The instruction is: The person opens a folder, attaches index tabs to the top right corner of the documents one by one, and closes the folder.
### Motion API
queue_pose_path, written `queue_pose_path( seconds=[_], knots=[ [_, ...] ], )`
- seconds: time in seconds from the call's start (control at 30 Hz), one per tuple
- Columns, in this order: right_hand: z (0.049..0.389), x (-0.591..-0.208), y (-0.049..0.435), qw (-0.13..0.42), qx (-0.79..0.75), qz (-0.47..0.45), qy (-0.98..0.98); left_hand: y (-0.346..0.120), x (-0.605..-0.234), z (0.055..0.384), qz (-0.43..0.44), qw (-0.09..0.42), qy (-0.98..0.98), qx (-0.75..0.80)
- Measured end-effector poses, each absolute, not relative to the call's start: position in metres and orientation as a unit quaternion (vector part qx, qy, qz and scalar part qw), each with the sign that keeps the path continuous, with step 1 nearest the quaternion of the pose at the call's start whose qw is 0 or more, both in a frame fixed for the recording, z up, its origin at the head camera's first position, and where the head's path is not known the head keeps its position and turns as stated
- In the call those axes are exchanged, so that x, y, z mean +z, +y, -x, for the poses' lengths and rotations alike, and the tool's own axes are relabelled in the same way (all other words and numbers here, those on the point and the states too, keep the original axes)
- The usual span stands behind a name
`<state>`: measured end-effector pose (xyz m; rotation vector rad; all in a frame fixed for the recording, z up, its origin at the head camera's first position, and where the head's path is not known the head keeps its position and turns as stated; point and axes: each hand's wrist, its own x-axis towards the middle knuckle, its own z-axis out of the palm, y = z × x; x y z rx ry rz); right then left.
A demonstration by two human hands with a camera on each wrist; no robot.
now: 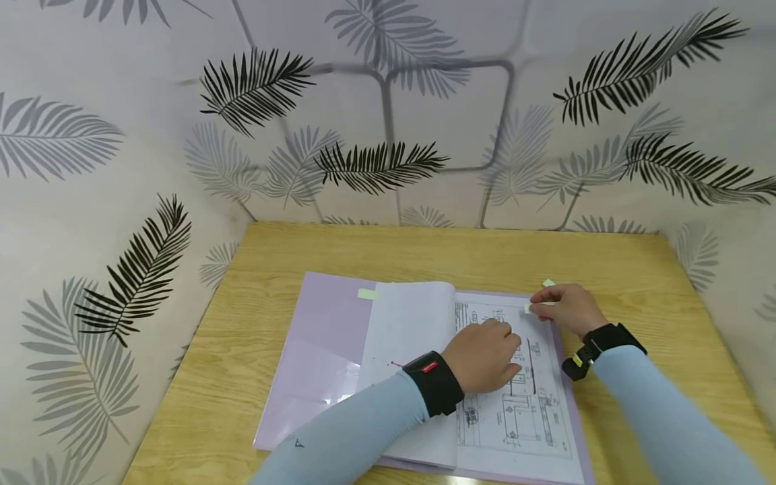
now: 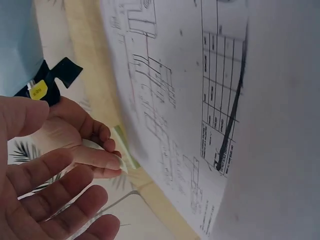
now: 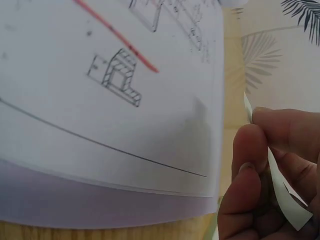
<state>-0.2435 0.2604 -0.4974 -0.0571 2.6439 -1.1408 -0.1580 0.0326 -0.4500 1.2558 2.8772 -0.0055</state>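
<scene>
A lilac folder (image 1: 327, 337) lies spread on the table, holding white pages. On the right side is a page with technical drawings (image 1: 515, 404). My left hand (image 1: 485, 356) is over this page near its middle, its fingers loosely bent and holding nothing in the left wrist view. At the page's upper right corner my right hand (image 1: 566, 310) pinches a thin pale green sticky note (image 3: 292, 210) between thumb and fingers. One end of the note curls out beneath the fingers in the right wrist view. Another pale green sticky note (image 1: 548, 283) shows just behind the right hand.
A green sticky tab (image 1: 367, 294) sticks out from the turned white page (image 1: 412, 323) over the lilac cover. The wooden table (image 1: 212, 377) ends at walls covered in leaf-patterned paper (image 1: 376, 202). Both wrists wear black straps.
</scene>
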Motion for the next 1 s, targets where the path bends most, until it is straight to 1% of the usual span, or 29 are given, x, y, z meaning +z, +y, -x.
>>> queue_pose_path(
  seconds=[0.1, 0.3, 0.43, 0.67, 1.0],
  knots=[
    [0.245, -0.504, 0.262, 0.134, -0.377, 0.012, 0.916, 0.044, -0.458, 0.167, -0.395, 0.032, 0.918, -0.02],
    [0.251, -0.513, 0.262, 0.126, -0.352, 0.015, 0.927, 0.061, -0.476, 0.186, -0.37, 0.109, 0.92, -0.06],
    [0.254, -0.519, 0.26, 0.132, -0.353, 0.011, 0.926, 0.068, -0.485, 0.194, -0.345, 0.135, 0.926, -0.077],
    [0.254, -0.524, 0.259, 0.135, -0.351, -0.004, 0.927, 0.076, -0.496, 0.198, -0.31, 0.146, 0.933, -0.106],
    [0.256, -0.524, 0.26, 0.137, -0.348, -0.007, 0.927, 0.084, -0.5, 0.202, -0.299, 0.141, 0.935, -0.128]
  ],
)
